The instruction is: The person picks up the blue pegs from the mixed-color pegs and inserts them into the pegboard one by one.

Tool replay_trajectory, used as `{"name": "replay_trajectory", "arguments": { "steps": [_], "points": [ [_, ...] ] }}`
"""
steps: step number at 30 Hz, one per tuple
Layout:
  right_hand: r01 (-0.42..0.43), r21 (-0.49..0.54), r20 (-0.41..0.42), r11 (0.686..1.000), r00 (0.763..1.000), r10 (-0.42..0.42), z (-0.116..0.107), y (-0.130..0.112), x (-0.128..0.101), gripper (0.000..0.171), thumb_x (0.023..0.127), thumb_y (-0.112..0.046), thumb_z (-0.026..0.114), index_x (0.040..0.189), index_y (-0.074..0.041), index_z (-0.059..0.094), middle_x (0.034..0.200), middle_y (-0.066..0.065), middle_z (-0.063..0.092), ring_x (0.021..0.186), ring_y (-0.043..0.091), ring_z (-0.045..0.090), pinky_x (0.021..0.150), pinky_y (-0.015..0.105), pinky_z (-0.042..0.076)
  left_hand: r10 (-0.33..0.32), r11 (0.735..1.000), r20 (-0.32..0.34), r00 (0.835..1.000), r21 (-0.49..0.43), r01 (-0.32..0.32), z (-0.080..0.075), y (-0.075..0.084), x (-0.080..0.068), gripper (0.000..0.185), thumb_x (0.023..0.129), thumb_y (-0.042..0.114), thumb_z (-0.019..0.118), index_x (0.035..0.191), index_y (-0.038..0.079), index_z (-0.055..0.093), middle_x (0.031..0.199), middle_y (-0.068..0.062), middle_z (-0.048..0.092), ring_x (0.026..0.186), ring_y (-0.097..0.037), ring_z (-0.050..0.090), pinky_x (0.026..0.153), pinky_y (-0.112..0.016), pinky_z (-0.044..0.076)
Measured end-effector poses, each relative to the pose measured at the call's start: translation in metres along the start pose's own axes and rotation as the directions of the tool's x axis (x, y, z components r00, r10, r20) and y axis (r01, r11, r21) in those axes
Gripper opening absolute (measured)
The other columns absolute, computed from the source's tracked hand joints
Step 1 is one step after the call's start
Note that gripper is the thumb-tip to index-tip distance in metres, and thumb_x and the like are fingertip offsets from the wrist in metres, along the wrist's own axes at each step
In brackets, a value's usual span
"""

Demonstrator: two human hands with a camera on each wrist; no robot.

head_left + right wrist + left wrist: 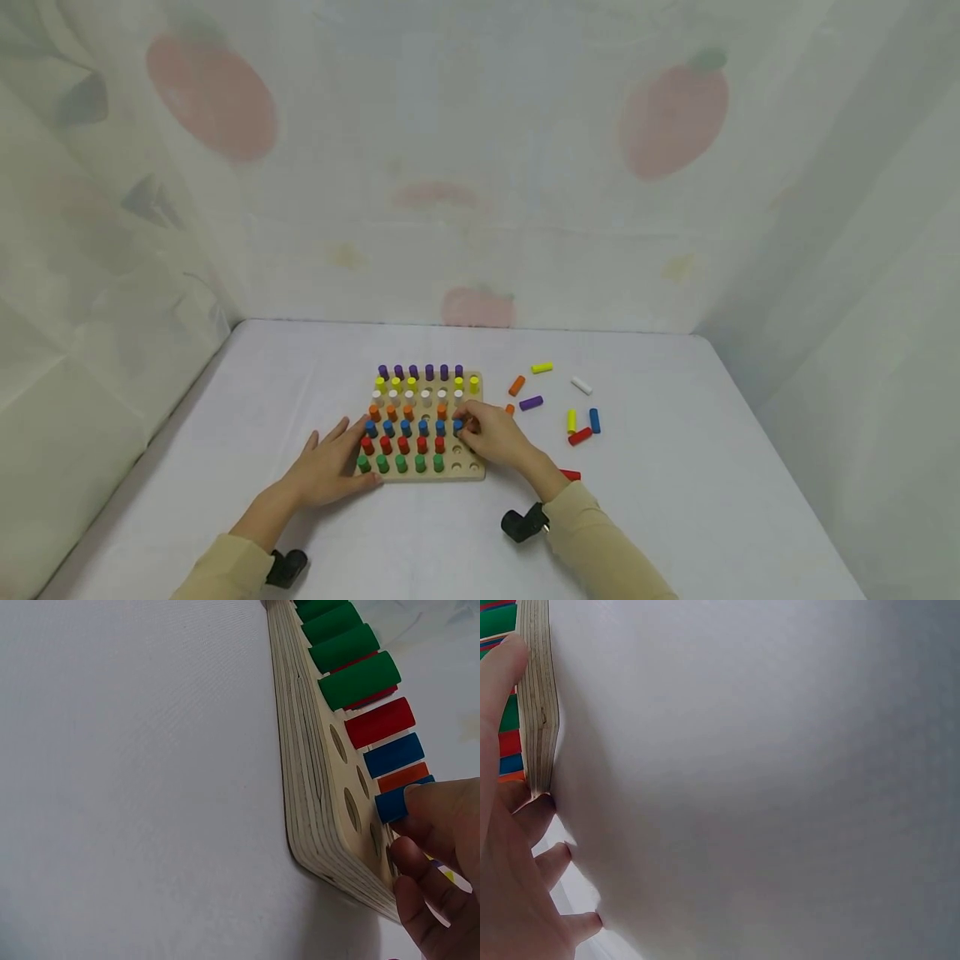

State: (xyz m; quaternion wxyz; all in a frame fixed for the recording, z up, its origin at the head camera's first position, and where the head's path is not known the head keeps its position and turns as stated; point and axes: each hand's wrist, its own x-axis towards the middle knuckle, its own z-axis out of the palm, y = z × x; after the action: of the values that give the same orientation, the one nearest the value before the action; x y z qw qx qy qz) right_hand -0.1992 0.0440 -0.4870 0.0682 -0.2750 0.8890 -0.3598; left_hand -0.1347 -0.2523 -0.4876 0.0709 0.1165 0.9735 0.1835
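Blue peg (395, 804) is standing at the right end of the blue row on the wooden pegboard (472, 468), and the right hand (495, 435) is pinching it, its fingers (442, 817) curling round the peg's top. In the right wrist view the peg is sitting upright over the board near its right edge, with an orange peg (403, 777) just behind it and open holes (351, 809) beside it.

Left hand (330, 468) is resting flat on the tabletop (675, 500) against the board's left edge, its fingers (544, 817) lying straight and spread, holding nothing; the thumb is touching the board's side in the left wrist view.

On the board, rows of purple, yellow, white, orange, blue, red and green pegs are standing in their holes, the green row (401, 463) sitting nearest the person. Loose pegs are lying on the tabletop to the right of the board: an orange one (517, 385), a yellow one (542, 367), a white one (581, 385), a purple one (530, 403), and a yellow (572, 420), blue (594, 420) and red one (580, 436) lying close together.
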Motion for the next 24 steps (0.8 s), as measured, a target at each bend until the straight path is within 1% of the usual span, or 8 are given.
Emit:
{"name": "replay_trajectory", "arguments": {
  "steps": [4, 7, 10, 16, 21, 24],
  "points": [
    [0.01, -0.002, 0.001, 1.0, 1.0, -0.01, -0.001, 0.001, -0.001, 0.022, 0.086, -0.015, 0.063, 0.108, -0.015, 0.061, 0.087, -0.007, 0.06, 0.071, 0.003, 0.051, 0.061, 0.015, 0.045, -0.002, 1.0, 0.008, 1.0, 0.005, 0.002, 0.001, -0.001, 0.001, 0.103, 0.071, 0.07, 0.059, 0.146, 0.008, 0.025, 0.145, -0.015, 0.036, 0.135, -0.041, 0.024, 0.102, -0.07, 0.01],
    [0.022, 0.015, 0.002, 1.0, 1.0, -0.022, -0.003, 0.002, -0.002, 0.024, 0.087, -0.015, 0.061, 0.111, -0.015, 0.06, 0.096, -0.002, 0.064, 0.076, 0.003, 0.053, 0.067, 0.016, 0.047, 0.0, 1.0, 0.002, 1.0, 0.005, 0.0, 0.002, -0.002, 0.002, 0.103, 0.071, 0.071, 0.058, 0.146, 0.009, 0.025, 0.145, -0.015, 0.037, 0.135, -0.041, 0.024, 0.101, -0.07, 0.01],
    [0.023, 0.046, 0.003, 0.999, 1.0, -0.023, -0.006, 0.002, -0.005, 0.026, 0.088, -0.016, 0.061, 0.115, -0.014, 0.059, 0.106, 0.0, 0.065, 0.084, 0.003, 0.056, 0.075, 0.017, 0.049, 0.005, 1.0, -0.008, 1.0, 0.009, -0.005, 0.003, -0.003, 0.001, 0.103, 0.071, 0.071, 0.058, 0.146, 0.009, 0.026, 0.144, -0.015, 0.038, 0.135, -0.041, 0.025, 0.101, -0.071, 0.011],
    [0.043, 0.089, -0.024, 0.995, 0.999, -0.041, -0.014, 0.0, -0.01, 0.029, 0.089, -0.014, 0.06, 0.117, -0.01, 0.058, 0.108, 0.001, 0.063, 0.093, 0.01, 0.059, 0.081, 0.022, 0.051, 0.013, 1.0, -0.019, 1.0, 0.009, -0.013, 0.004, -0.005, 0.0, 0.102, 0.071, 0.071, 0.058, 0.146, 0.009, 0.026, 0.143, -0.015, 0.039, 0.135, -0.041, 0.025, 0.1, -0.071, 0.012],
    [0.07, 0.076, -0.068, 0.995, 0.996, -0.065, -0.024, 0.001, -0.013, 0.029, 0.088, -0.013, 0.06, 0.117, -0.009, 0.057, 0.108, 0.003, 0.063, 0.098, 0.017, 0.061, 0.082, 0.029, 0.053, 0.017, 1.0, -0.024, 1.0, 0.013, -0.017, 0.004, -0.004, 0.0, 0.101, 0.071, 0.07, 0.059, 0.146, 0.009, 0.026, 0.143, -0.015, 0.039, 0.135, -0.041, 0.026, 0.101, -0.071, 0.012],
    [0.071, 0.057, -0.09, 0.996, 0.994, -0.066, -0.031, 0.003, -0.015, 0.03, 0.089, -0.014, 0.061, 0.118, -0.01, 0.057, 0.111, 0.002, 0.063, 0.099, 0.018, 0.061, 0.081, 0.03, 0.053, 0.016, 1.0, -0.025, 1.0, 0.011, -0.016, 0.003, -0.002, 0.0, 0.101, 0.071, 0.069, 0.06, 0.145, 0.009, 0.027, 0.143, -0.015, 0.04, 0.134, -0.041, 0.026, 0.101, -0.071, 0.012]
  ]
}}
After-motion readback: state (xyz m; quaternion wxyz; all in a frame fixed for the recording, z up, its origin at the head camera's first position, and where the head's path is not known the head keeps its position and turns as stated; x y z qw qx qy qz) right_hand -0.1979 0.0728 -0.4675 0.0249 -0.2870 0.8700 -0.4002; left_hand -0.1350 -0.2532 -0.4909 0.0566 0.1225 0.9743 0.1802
